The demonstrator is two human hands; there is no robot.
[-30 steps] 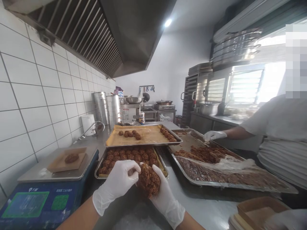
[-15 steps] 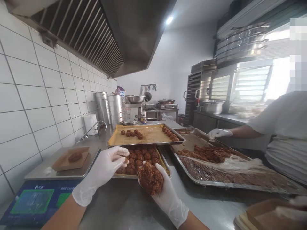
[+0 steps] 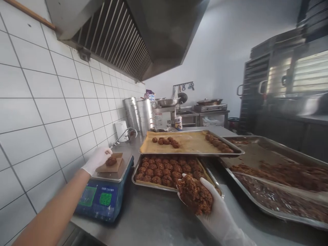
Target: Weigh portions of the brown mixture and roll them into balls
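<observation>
My left hand (image 3: 98,160), in a white glove, is over the scale (image 3: 120,176) at the left. Its fingers are drawn together just above a brown lump (image 3: 111,161) lying on a piece of brown paper (image 3: 116,167) on the weighing plate. Whatever is between those fingertips is too small to make out. In my gloved right hand (image 3: 217,201) rests a big clump of brown, crumbly mixture (image 3: 195,194), with the fingers curled around it. Behind it is a lower tray (image 3: 135,181) packed with rows of brown balls (image 3: 167,166).
An upper tray (image 3: 189,153), lined with yellowish paper, overlaps the lower one and carries several balls. To the right, a large tray (image 3: 269,213) holds loose mixture partly under plastic film. A tiled wall (image 3: 28,136) borders the left, with a range hood (image 3: 115,44) overhead.
My left hand has moved left from beside the clump to the lump on the scale. The view has turned left, so the co-worker is out of sight. My right hand keeps the clump.
</observation>
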